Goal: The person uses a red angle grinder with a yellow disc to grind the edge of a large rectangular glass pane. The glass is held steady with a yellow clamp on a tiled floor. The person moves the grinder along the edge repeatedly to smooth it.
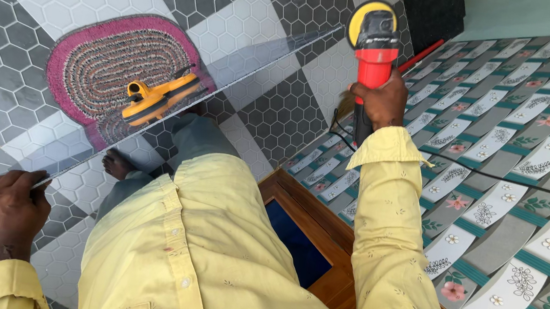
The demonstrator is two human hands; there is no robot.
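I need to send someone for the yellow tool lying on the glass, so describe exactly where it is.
Find the pink oval mat on the grey hexagon floor. Over it runs a clear glass sheet, and the yellow suction lifter sits on that sheet. It is all yellow, unlike the red polisher.

A home under finishing work, seen from above. Grey hexagon-patterned floor tiles (280, 107) spread from nine to twelve o'clock, floral wall tiles (509, 193) fill three o'clock, and a wooden frame (322, 227) sits at five. A woven pink doormat (104, 65) at ten carries a yellow suction lifter (155, 99).
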